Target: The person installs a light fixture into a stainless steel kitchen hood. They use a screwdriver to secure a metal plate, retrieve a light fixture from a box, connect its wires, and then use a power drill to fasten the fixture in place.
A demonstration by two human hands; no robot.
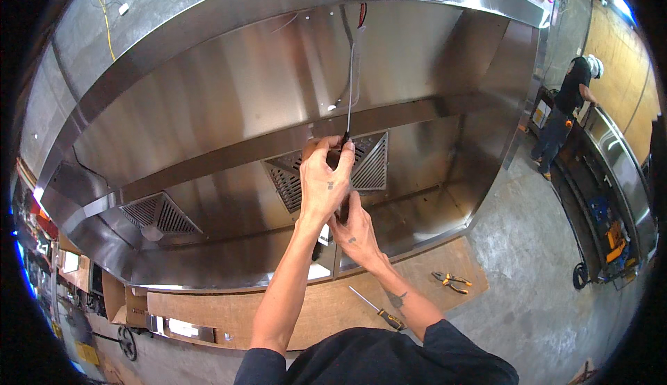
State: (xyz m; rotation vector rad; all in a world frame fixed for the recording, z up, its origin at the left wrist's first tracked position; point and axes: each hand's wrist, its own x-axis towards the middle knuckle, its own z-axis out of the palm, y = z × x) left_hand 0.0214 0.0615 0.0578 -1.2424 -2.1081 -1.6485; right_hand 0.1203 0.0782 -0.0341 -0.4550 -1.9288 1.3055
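A thin grey cable (351, 83) hangs down in front of a large stainless steel hood-like housing (208, 93). Its dark lower end is pinched between the thumb and fingers of my left hand (325, 180). Just below, my right hand (356, 236) is closed with the fingers raised around something dark, mostly hidden by the hands, so I cannot tell what it is. Behind my hands, a slotted vent grille (372, 166) is partly covered. Red and black wires (362, 15) show at the cable's top.
A screwdriver (390, 319) and yellow-handled pliers (451, 282) lie on a brown board (417, 277) below the housing. A second grille (160, 215) sits at left. At far right, a person in a white helmet (573, 97) bends over a curved metal piece (625, 149) with tools inside.
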